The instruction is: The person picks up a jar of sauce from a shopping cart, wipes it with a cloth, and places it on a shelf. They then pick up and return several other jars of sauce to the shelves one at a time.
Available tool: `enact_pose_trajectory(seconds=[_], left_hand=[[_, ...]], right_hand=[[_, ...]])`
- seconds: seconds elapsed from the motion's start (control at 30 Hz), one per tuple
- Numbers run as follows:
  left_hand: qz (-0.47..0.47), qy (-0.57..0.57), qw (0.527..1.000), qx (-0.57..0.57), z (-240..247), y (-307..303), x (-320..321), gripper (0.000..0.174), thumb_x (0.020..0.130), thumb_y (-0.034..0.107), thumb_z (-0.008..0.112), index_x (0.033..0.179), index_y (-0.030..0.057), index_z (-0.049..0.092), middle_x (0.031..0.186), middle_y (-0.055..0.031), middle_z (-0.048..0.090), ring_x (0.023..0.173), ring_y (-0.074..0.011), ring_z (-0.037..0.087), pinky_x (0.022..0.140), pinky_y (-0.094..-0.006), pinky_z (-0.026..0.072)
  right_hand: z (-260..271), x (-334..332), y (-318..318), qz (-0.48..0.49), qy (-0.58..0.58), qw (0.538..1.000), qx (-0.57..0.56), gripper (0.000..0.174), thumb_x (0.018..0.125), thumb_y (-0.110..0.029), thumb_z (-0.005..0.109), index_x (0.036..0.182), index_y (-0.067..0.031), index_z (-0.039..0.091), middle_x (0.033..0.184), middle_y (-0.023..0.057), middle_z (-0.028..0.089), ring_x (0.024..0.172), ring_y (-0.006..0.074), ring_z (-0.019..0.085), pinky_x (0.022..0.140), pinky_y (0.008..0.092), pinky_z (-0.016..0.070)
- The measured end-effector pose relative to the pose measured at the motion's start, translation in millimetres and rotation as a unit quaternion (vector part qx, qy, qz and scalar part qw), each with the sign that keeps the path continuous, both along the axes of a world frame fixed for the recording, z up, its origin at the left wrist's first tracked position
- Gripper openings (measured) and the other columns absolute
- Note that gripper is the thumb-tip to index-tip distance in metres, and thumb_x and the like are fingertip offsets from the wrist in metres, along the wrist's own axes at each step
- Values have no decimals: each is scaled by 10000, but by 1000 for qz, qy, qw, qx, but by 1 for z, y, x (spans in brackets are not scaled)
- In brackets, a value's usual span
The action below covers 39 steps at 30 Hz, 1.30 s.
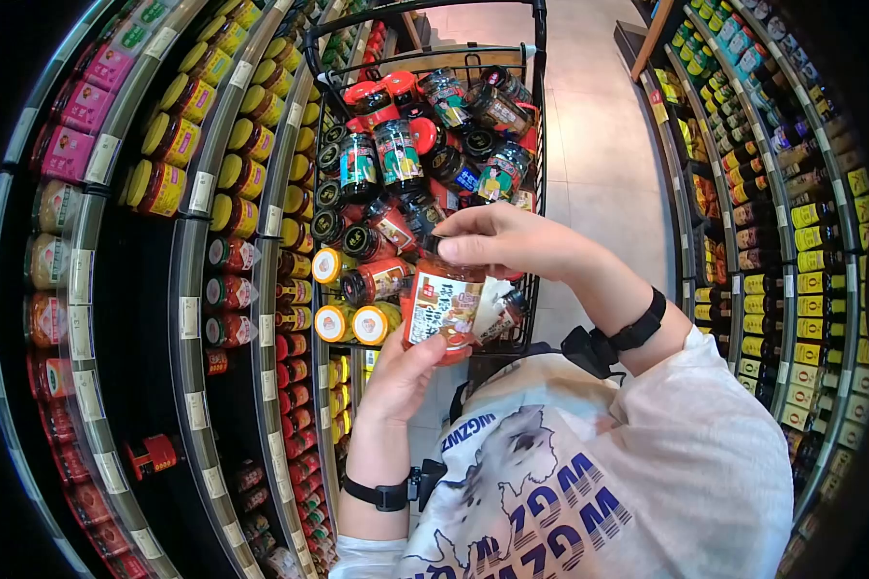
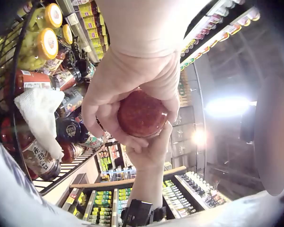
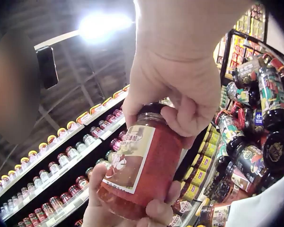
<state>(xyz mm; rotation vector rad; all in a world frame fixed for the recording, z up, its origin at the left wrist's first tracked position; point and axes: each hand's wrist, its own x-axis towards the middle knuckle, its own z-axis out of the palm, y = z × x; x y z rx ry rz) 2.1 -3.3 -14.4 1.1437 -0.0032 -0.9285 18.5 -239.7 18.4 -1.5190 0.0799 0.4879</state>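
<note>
A glass jar of red sauce [image 1: 446, 307] with a cream, illustrated label is held over the near end of the cart. My left hand [image 1: 401, 374] grips the jar's lower body, thumb across the front of the label. The fingers of my right hand [image 1: 502, 239] are curled round the dark lid [image 3: 150, 109] at the top, which they partly cover. In the left wrist view the jar's round base [image 2: 142, 113] faces the camera, red contents showing through. A crumpled white cloth [image 2: 40, 111] lies on jars in the cart beside the hands.
The black wire cart [image 1: 543, 106] is heaped with jars, many dark-lidded, some red-lidded. Yellow-lidded jars [image 1: 369, 324] sit at its near left. Shelves of jars [image 1: 174, 140] stand close on the left; shelves of bottles [image 1: 811, 280] line the right, beyond the tiled aisle floor [image 1: 608, 183].
</note>
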Motion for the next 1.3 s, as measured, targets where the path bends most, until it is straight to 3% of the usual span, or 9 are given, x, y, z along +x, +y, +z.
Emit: enact_pose_trajectory(seconds=[0.13,0.4,0.47,0.5,0.57,0.63,0.73,1.13,1.3], left_hand=[[20,-14,1000,6,0,1,3,728,762,382,762,1311,16,454,1147,-128,626,1008,-256,647,862,-385,531],[71,-166,977,113,6,-9,-5,625,734,193,797,1247,-14,505,1091,-92,646,940,-175,642,858,-318,509],[99,-334,908,234,7,-14,-8,632,682,121,835,1210,-30,521,1063,-93,658,915,-150,640,829,-278,511],[105,-379,869,301,15,-17,-10,659,653,156,842,1209,-12,530,1030,-117,659,901,-191,650,855,-341,497],[85,-587,688,418,15,-15,-9,700,617,190,843,1218,5,536,989,-130,651,887,-263,634,902,-420,446],[110,-612,668,409,16,-17,-10,715,602,221,836,1221,16,542,962,-120,641,898,-298,600,948,-450,379],[111,-660,597,443,14,-13,-8,697,614,229,828,1221,31,551,964,-95,634,904,-230,605,985,-411,348],[102,-628,635,439,17,-14,-8,709,608,249,845,1218,35,555,1100,-110,637,985,-281,606,984,-431,351],[101,-627,631,445,16,-15,-8,714,600,248,851,1211,24,557,1102,-115,638,984,-282,610,984,-431,351]], right_hand=[[-8,2,-1,-11,3,997,79,551,938,-499,543,1288,-74,548,708,-22,547,530,47,472,458,179,319],[-10,-2,5,-27,-6,999,26,568,910,-550,546,1225,-78,554,804,-12,554,601,48,484,495,200,367],[-11,-4,9,-29,-4,1000,9,621,880,-595,565,1172,-47,560,821,5,565,608,54,480,507,209,387],[-14,-4,10,-30,7,999,17,600,879,-561,589,1184,-45,553,815,8,569,599,55,477,507,212,388],[-13,-5,13,-41,16,999,5,591,874,-519,624,1203,-36,533,812,17,575,594,53,475,506,215,390],[-14,-6,12,-34,34,999,26,586,874,-499,634,1215,-36,522,814,17,574,594,53,473,509,216,391],[-19,-7,14,-31,32,998,53,577,874,-470,644,1231,-39,503,820,14,572,592,53,464,519,216,393],[-34,-5,16,-21,-41,997,58,555,874,-437,659,1231,-46,495,900,-12,577,733,45,462,580,213,370],[-30,-4,21,-42,-63,995,59,550,888,-369,663,1264,-9,485,1080,52,574,961,95,524,812,259,453]])
